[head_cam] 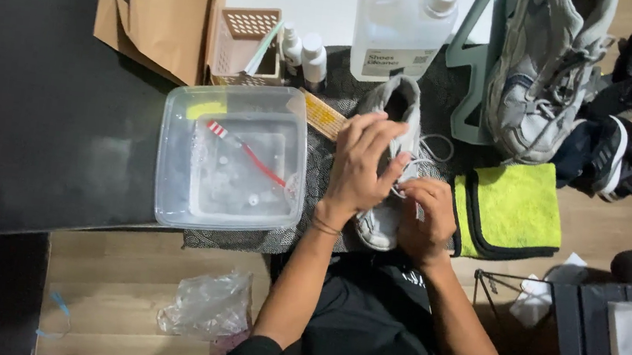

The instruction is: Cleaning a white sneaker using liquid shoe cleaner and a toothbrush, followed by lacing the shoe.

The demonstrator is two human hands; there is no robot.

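Grey-white fabric sneaker [397, 115], worn and dull in tone, is laid lengthwise on a dark speckled mat [317, 170] at the table edge, its opening turned away from the person and its pale rubber toe pointing toward the person's body. A thin white lace [435, 145] is seen looping loosely out to the shoe's right side. The left hand [359, 167] is spread over the upper of the shoe, fingers bent and pressed onto the lace area, touching rather than clasping it. The right hand [426, 220] is curled closed beside the toe end, and the lace appears to be pinched between its fingertips, though the exact grip cannot be told.

Just left of the shoe, a clear rectangular plastic tub [176, 154] with rounded corners is set, holding shallow cloudy water in which a red and white toothbrush [246, 152] is lying slantwise. Behind the tub, a small pink latticed plastic basket [244, 27] and two small white spray bottles [306, 51] are placed, and a large translucent jug with a white cap [401, 25] is stood beyond the shoe. A crumpled brown paper bag [149, 4] is laid on the matte black tabletop [32, 90]. To the right, a folded lime-green microfibre cloth with dark edging [511, 208] is seen, soft and nubby, near a second grey sneaker [537, 84].
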